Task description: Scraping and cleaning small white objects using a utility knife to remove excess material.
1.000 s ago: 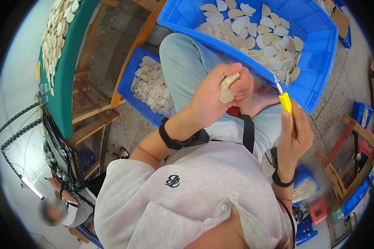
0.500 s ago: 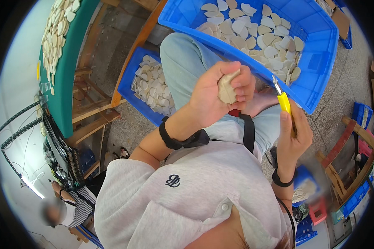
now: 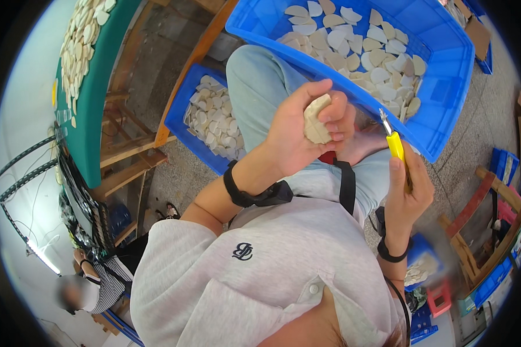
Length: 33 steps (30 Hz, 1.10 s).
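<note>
My left hand (image 3: pixel 292 127) is closed around a beige, flat-looking piece (image 3: pixel 316 122), with the fingers curled over its right side and the thumb standing up behind it. The piece has an uneven outline, and whether it is one piece or a stack I cannot tell. To the right, my right hand (image 3: pixel 409 194) grips a yellow-handled utility knife (image 3: pixel 395 146). Its metal tip points up, apart from the piece, beside the wall of a large blue bin (image 3: pixel 446 110). Many pale half-round pieces (image 3: pixel 379 74) lie in that bin.
A smaller blue bin (image 3: pixel 176 118) with similar pieces stands left of my knee. More pieces are heaped on a green-topped table (image 3: pixel 95 133) at far left. Another person (image 3: pixel 107 286) is at lower left. A wooden frame (image 3: pixel 466 246) and a red stool (image 3: pixel 439 298) stand at right.
The beige piece has turned slightly in my left hand, and the fingers have shifted on it. My right hand holds the knife in nearly the same place.
</note>
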Each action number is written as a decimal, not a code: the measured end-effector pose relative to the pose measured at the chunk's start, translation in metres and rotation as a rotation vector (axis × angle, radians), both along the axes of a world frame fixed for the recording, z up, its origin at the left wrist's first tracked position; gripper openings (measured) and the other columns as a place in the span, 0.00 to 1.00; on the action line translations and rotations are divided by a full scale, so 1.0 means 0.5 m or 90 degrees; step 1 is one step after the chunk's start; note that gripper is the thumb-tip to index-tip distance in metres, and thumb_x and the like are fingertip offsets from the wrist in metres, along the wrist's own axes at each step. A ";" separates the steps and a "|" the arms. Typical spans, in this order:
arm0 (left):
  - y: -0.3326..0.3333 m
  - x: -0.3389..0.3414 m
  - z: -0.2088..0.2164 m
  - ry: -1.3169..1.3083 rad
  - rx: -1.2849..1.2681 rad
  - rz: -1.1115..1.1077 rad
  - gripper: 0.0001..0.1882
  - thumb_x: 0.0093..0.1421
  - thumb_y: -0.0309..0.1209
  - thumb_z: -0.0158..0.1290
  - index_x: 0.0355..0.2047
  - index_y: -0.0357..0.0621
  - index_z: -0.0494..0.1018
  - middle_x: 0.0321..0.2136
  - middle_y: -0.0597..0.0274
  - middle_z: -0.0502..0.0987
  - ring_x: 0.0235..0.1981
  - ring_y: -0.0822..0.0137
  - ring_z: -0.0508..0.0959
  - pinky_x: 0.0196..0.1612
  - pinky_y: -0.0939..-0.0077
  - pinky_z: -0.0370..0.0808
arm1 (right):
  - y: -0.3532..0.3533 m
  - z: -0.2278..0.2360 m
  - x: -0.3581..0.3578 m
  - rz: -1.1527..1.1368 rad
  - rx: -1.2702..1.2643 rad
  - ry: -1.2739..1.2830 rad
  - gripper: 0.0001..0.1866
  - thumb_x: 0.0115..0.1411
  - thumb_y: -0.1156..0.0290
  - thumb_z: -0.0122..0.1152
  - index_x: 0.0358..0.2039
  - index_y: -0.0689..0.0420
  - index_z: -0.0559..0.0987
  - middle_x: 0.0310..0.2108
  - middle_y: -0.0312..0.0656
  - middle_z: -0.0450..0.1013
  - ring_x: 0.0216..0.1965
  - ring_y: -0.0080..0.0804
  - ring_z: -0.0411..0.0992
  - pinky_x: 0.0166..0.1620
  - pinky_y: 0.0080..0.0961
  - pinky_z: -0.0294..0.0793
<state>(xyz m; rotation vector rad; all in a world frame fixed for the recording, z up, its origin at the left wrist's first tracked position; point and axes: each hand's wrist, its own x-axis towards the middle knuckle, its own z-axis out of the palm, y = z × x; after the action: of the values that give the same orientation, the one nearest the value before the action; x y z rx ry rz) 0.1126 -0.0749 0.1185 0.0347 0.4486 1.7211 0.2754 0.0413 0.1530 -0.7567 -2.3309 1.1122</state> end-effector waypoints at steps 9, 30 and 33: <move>-0.001 -0.005 0.016 -0.116 -0.021 -0.021 0.24 0.60 0.53 0.31 0.20 0.47 0.57 0.22 0.63 0.58 0.25 0.67 0.58 0.27 0.76 0.56 | -0.002 0.000 -0.003 0.005 -0.004 -0.011 0.11 0.54 0.75 0.59 0.38 0.63 0.76 0.27 0.41 0.73 0.23 0.25 0.67 0.27 0.17 0.64; -0.011 0.022 0.049 0.467 -0.189 -0.052 0.08 0.61 0.32 0.44 0.39 0.45 0.61 0.33 0.72 0.62 0.36 0.82 0.62 0.40 0.85 0.60 | 0.003 0.016 -0.027 0.148 0.101 -0.010 0.15 0.48 0.71 0.65 0.38 0.58 0.77 0.22 0.39 0.71 0.18 0.33 0.68 0.21 0.24 0.65; -0.012 0.024 0.049 0.498 -0.217 -0.059 0.09 0.62 0.34 0.44 0.39 0.45 0.61 0.33 0.72 0.61 0.36 0.82 0.62 0.40 0.85 0.60 | 0.004 0.014 -0.025 0.150 0.129 -0.019 0.15 0.48 0.70 0.65 0.38 0.57 0.78 0.21 0.38 0.69 0.17 0.32 0.67 0.21 0.24 0.64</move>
<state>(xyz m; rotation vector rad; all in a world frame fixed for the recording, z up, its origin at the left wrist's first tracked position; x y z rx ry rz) 0.1245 -0.0811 0.1432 0.4848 1.2870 1.4695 0.2631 0.0434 0.1599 -0.4370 -2.5593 0.9423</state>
